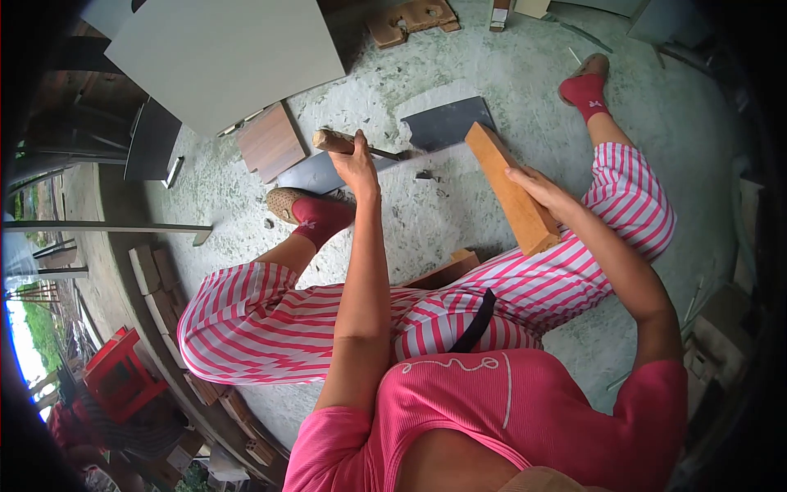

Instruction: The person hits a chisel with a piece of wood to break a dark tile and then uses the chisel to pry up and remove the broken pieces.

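My left hand (357, 168) is closed round a tool with a rough wooden handle (332, 141) and a thin dark metal blade (384, 153). The blade points right, its tip over a long grey strip (316, 174) on the floor. Beyond the tip lies a dark board (451, 123) with a jagged left edge. My right hand (537, 189) grips the side of a long orange-brown wooden block (508, 184), whose near end lies at my right thigh. A small dark chip (425, 175) sits on the floor between my hands.
A large grey panel (229, 61) and a wood-grain board (270, 142) are at upper left. A notched brown piece (410, 20) lies at the top. Another wooden piece (447, 269) is between my legs. A red object (123, 373) and bricks (156, 287) are at left.
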### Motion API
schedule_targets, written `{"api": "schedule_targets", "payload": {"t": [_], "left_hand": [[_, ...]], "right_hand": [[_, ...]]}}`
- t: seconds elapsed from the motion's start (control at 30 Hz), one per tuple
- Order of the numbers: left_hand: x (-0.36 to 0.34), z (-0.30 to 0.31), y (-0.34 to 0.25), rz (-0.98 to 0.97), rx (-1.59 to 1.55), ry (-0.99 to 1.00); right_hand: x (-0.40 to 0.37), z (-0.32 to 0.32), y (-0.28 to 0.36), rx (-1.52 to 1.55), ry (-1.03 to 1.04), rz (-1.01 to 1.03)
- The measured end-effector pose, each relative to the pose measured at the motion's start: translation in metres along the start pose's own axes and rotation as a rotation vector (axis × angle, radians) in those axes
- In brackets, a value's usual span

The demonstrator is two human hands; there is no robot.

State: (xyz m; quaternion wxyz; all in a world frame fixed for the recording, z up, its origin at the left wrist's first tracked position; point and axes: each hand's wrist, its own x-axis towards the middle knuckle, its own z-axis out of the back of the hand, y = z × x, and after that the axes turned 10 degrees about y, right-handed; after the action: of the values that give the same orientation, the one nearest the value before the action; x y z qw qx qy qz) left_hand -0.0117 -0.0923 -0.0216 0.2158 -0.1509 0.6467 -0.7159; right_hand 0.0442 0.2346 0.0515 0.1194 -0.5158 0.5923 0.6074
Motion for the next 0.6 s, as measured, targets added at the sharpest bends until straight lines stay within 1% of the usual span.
{"api": "schedule_targets", "payload": {"t": [0.07, 0.17, 0.2, 0.27, 0.3, 0.37, 0.4, 0.47, 0.6], "left_hand": [[-0.004, -0.006, -0.012, 0.031, -0.096, 0.062], [-0.005, -0.007, -0.013, 0.050, -0.029, 0.129], [-0.006, -0.008, -0.012, 0.047, -0.028, 0.131], [-0.007, -0.012, -0.011, -0.094, 0.018, 0.084], [-0.006, -0.013, -0.010, -0.095, 0.019, 0.083], [-0.004, -0.010, -0.006, -0.074, 0.003, 0.092], [-0.005, -0.008, -0.005, -0.071, 0.007, 0.094], [-0.007, -0.005, -0.008, 0.042, -0.090, 0.154], [-0.007, -0.007, -0.012, 0.029, -0.065, 0.132]], "right_hand": [[0.002, -0.001, -0.004, 0.011, -0.107, 0.011], [-0.004, -0.004, -0.003, -0.016, -0.154, 0.015], [-0.005, -0.005, 0.000, -0.015, -0.154, 0.019], [-0.006, -0.005, 0.005, -0.009, -0.044, 0.070], [-0.005, -0.004, 0.007, -0.009, -0.043, 0.070], [-0.003, -0.004, 0.006, -0.051, -0.125, 0.031], [0.000, -0.003, 0.003, -0.046, -0.124, 0.028], [0.007, 0.003, -0.004, 0.003, -0.079, 0.015], [0.005, 0.002, -0.008, -0.012, -0.119, 0.019]]}}
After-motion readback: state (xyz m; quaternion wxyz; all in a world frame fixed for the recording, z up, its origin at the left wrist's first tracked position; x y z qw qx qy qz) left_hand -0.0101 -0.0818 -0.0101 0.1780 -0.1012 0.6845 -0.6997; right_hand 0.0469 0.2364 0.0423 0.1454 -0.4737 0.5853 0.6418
